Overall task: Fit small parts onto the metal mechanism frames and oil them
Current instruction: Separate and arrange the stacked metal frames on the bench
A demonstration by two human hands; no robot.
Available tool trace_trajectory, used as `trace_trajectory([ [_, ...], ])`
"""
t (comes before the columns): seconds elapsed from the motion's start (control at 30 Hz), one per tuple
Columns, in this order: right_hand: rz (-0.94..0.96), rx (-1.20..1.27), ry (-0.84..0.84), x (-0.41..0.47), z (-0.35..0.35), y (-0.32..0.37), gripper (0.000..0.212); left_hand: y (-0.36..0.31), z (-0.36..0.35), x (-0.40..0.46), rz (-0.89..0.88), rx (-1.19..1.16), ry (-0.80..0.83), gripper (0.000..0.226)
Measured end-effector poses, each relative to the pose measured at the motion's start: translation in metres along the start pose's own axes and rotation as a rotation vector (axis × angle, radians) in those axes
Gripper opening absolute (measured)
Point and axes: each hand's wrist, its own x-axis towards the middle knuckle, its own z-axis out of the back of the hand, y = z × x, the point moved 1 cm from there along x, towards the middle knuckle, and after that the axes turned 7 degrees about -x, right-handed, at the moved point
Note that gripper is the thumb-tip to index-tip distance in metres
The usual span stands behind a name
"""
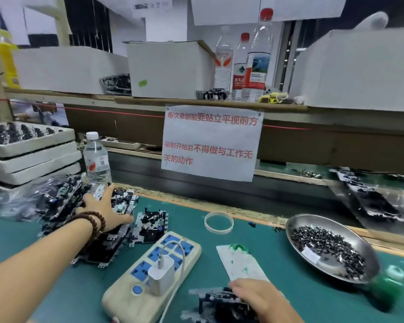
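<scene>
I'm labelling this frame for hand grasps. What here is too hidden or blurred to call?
- Head view: right hand covers its frame; the grip is hidden and blurred.
- Left hand lies on the frame pile; fingertips hidden.
- Green object by the metal dish: motion-blurred.

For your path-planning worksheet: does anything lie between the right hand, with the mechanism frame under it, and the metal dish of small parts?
Only a flat white card with green smears lies on the mat between the right hand, on its frame, and the metal dish. Nothing upright blocks the way.
</scene>
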Motion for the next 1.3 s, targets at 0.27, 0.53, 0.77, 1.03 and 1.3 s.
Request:
trace_trajectory([
  [0.27,0.012,-0.048,0.323,-0.012,-0.001,0.009,0.036,-0.003,0.0,-0.005,-0.009,0.067,-0.008,0.106],
  [0.53,0.221,-0.262,0.355,-0.025,0.003,-0.023,0.031,-0.002,-0.001,-0.004,-0.01,0.093,-0.005,0.107],
  [0.77,0.251,-0.343,0.357,-0.02,0.009,-0.048,0.038,0.0,-0.003,-0.001,-0.018,0.095,-0.019,0.109],
  [1.03,0.214,-0.304,0.577,-0.016,0.016,-0.046,0.041,-0.001,-0.004,0.003,-0.02,0.114,-0.009,0.109],
  [1.3,0.171,-0.332,0.504,-0.016,0.015,-0.043,0.036,0.001,0.001,0.003,-0.029,-0.011,-0.002,0.105],
])
